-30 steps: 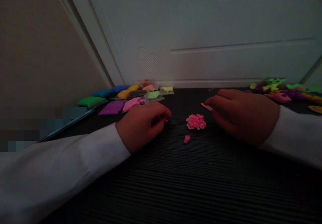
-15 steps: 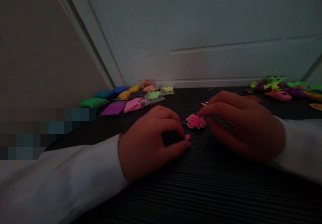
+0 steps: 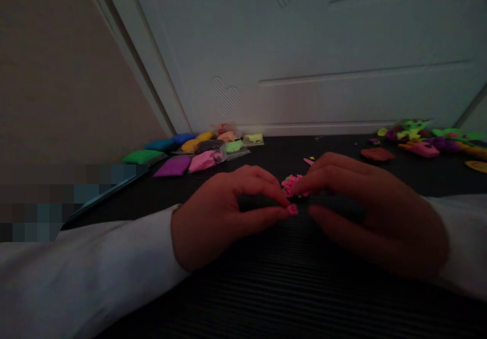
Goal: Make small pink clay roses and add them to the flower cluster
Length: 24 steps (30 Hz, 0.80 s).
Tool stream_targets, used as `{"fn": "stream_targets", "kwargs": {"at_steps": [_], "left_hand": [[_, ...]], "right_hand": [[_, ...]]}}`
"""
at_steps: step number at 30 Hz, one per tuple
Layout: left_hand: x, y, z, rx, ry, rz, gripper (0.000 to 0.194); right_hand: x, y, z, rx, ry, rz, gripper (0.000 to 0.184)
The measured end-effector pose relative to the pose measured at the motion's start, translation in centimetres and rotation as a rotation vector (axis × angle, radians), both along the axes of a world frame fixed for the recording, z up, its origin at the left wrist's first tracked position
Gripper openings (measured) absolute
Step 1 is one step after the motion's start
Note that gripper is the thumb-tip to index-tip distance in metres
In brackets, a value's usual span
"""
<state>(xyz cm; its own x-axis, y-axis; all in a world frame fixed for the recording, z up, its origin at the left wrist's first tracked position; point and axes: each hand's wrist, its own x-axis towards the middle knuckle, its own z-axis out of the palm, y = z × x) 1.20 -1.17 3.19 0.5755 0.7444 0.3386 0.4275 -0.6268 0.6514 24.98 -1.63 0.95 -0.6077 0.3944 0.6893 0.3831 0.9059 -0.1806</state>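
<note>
Between thumb and fingertips my left hand (image 3: 224, 214) pinches a small pink clay flower (image 3: 292, 209), low over the dark table (image 3: 266, 288). Just behind it lies a cluster of pink clay flowers (image 3: 291, 184) with bits of green, partly covered by my right hand's fingers. My right hand (image 3: 380, 217) has thumb and forefinger apart, and nothing shows between them. Its forefinger is in front of the cluster; whether it touches is unclear.
Bags of coloured clay (image 3: 173, 165) lie at the back left, a pink one (image 3: 205, 161) among them. A reddish-brown flat piece (image 3: 377, 154) and colourful clay figures (image 3: 422, 147) lie at the back right. A white door (image 3: 304, 100) stands behind the table.
My right hand has come down and nearer, its forefinger now in front of the flower cluster. My left fingertips have shifted slightly right with the small pink flower, which shows more clearly.
</note>
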Motion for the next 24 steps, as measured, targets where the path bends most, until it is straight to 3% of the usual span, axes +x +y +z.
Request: {"fn": "stream_targets", "kwargs": {"at_steps": [5, 11, 24], "left_hand": [[0.2, -0.1, 0.0, -0.164, -0.119, -0.064, 0.016], [0.1, 0.2, -0.4, -0.276, -0.190, -0.122, 0.013], [0.2, -0.4, 0.1, -0.288, -0.102, -0.132, 0.006]], "right_hand": [[-0.5, -1.4, -0.2, -0.162, 0.056, 0.016, 0.033], [-0.2, -1.6, -0.1, -0.166, 0.036, -0.007, 0.030], [-0.4, -1.0, 0.0, -0.191, -0.013, 0.058, 0.017]]}}
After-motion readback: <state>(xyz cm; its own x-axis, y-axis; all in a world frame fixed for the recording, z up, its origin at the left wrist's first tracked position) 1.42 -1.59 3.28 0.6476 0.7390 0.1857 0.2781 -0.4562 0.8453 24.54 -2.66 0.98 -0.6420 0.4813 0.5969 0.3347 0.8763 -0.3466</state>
